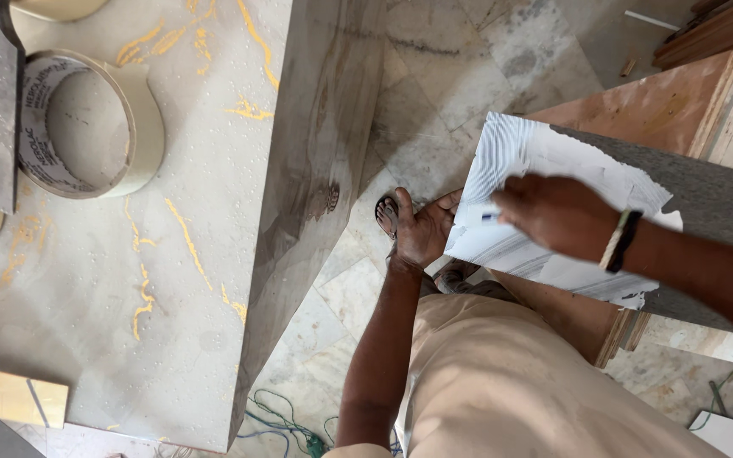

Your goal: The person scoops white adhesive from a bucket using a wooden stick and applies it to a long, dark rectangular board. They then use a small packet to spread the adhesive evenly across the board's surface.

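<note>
- R hand (557,214) lies palm-down on the white film (545,170), fingers pressed together round a small white tool w/ a blue mark (484,215); can't tell what kind of tool it is, prob a scraper or marker.
- L hand (422,231) grips the panel's near-left edge, just left of the R fingertips, thumb up, fingers curled under the film's edge; closed on the panel, not spread.
- Panel (706,199) is a dark grey board w/ the film torn back, bare grey showing beyond and right of the R wrist. It rests on a plywood frame (663,106) behind the grip.
- Doing it well, as I judge: keep the L hand clamped so the panel doesn't slide while the R works; keep the tool flat and low to the film, short strokes towards the torn edge, so the film lifts w/o scratching the grey face.
- Risk: the torn edge is ragged, so film may rip into strips; work from the widest loose bit.
- Well left of both hands: marble-look slab (171,254) w/ a tape roll (86,123) on it. Wires (286,420) on the floor below the L elbow; mind feet.
</note>
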